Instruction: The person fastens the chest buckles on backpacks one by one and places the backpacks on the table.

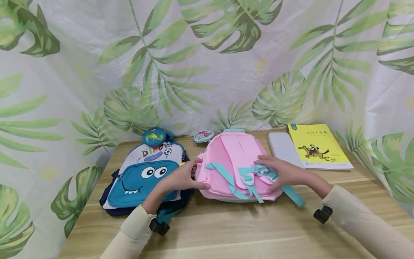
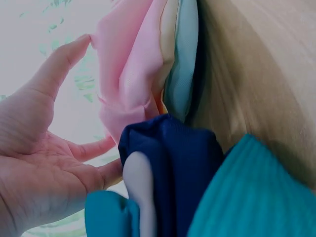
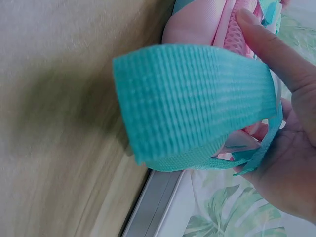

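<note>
A pink backpack (image 1: 223,172) lies on the table with its pink shoulder straps and teal webbing facing up. My left hand (image 1: 185,175) is at its left side, thumb and fingers spread apart; in the left wrist view the thumb (image 2: 74,52) tip meets the pink fabric. On the opposite side, my right hand (image 1: 283,172) spans the bag's edge, fingers over the bunched teal webbing. The right wrist view shows the right thumb (image 3: 266,42) laid along the pink mesh. A loose teal strap end (image 3: 192,98) sticks out in front of that hand.
A blue and white dinosaur backpack (image 1: 145,180) lies left of the pink one, its round blue pouch (image 1: 154,136) behind it. A small round pouch (image 1: 203,136) lies at the pink bag's top. A pale flat case (image 1: 285,148) and a yellow book (image 1: 318,144) lie at the right.
</note>
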### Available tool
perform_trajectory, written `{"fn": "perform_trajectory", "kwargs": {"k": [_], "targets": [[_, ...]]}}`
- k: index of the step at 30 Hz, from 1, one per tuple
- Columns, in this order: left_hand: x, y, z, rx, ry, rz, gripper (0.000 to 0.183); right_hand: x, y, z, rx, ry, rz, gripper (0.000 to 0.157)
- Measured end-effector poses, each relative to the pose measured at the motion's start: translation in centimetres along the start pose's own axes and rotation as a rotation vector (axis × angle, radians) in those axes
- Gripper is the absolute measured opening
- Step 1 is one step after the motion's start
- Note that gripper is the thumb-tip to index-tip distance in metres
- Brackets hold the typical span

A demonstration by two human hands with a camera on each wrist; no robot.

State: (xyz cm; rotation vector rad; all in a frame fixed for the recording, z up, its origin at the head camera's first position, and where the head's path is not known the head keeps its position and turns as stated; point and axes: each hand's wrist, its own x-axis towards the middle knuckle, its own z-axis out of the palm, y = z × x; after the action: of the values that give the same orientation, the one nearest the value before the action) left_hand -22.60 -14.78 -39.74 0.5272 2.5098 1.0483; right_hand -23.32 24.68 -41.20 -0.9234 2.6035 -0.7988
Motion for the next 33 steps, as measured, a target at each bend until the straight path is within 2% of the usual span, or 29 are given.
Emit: {"fn": "perform_trajectory", "kwargs": {"k": [6, 13, 18, 22, 26, 33], "targets": [[0.3, 0.4, 1.1, 0.055, 0.021, 0.002, 0.106, 0.1, 0.3, -0.4, -0.023, -0.006, 0.014, 0.097], [0.5, 0.9, 2.1, 0.086, 0.035, -0.070, 0.115, 0.5, 0.3, -1.0, -0.026, -0.019, 0.035, 0.103], [1.0, 1.1, 2.4, 0.152, 0.021, -0.081, 0.121, 0.9, 0.4, -1.1, -0.055, -0.028, 0.046, 0.106], [1.4, 1.1, 2.6, 0.198, 0.002, -0.114, 0.122, 1.3, 0.4, -1.0, -0.088, -0.035, 0.059, 0.103], [1.7, 1.1, 2.8, 0.203, -0.019, -0.147, 0.122, 1.7, 0.3, -0.9, -0.084, -0.047, 0.064, 0.098], [1.6, 0.9, 3.0, 0.202, -0.018, -0.148, 0.123, 1.8, 0.2, -0.6, -0.077, -0.056, 0.069, 0.092]]}}
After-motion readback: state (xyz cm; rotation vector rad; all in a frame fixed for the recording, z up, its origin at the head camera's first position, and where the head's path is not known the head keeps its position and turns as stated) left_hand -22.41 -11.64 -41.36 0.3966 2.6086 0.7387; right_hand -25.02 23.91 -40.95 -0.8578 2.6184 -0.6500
